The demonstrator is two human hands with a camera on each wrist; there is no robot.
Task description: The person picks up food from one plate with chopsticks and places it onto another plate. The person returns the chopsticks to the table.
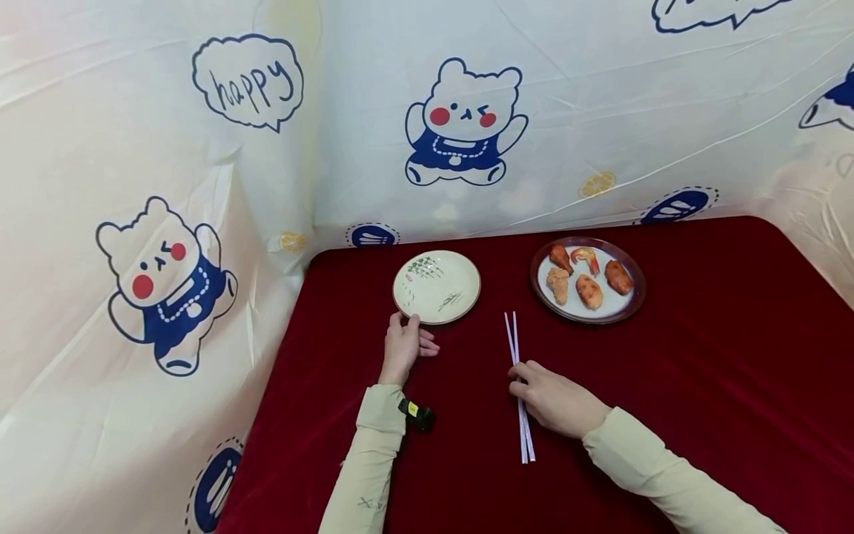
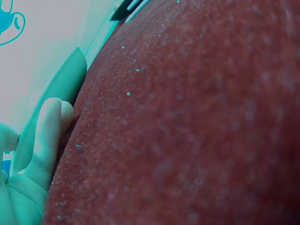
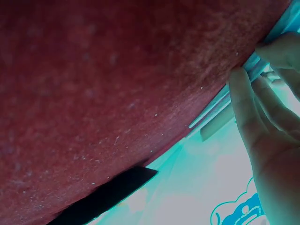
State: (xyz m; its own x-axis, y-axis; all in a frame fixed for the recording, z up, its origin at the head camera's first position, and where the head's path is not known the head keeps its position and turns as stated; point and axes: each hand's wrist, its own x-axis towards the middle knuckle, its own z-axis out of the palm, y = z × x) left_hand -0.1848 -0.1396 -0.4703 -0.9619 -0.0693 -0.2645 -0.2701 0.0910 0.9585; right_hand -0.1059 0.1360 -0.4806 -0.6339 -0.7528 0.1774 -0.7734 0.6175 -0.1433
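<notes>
At the near left rim of a pale plate [image 1: 437, 289] with a painted plant pattern, my left hand [image 1: 402, 348] pinches the edge with thumb and forefinger. Its other fingers point right, just below the rim. In the left wrist view, fingers [image 2: 47, 136] lie along the outside of the plate [image 2: 68, 77]. My right hand [image 1: 557, 397] pinches a pair of pale chopsticks [image 1: 516, 345] about midway along, thumb on their left side. They point away from me, low along the cloth, crossing slightly near the tips. The right wrist view has the fingertips right at the chopsticks [image 3: 213, 110].
Back right, a dark-rimmed round plate [image 1: 637, 304] bears several fried-looking food pieces [image 1: 589, 291] and a shrimp [image 1: 587, 259]. Dark red cloth [image 1: 467, 423] covers the table. A printed white curtain [image 1: 360, 148] hangs behind and at the sides. A black band [image 1: 418, 415] sits on my left wrist.
</notes>
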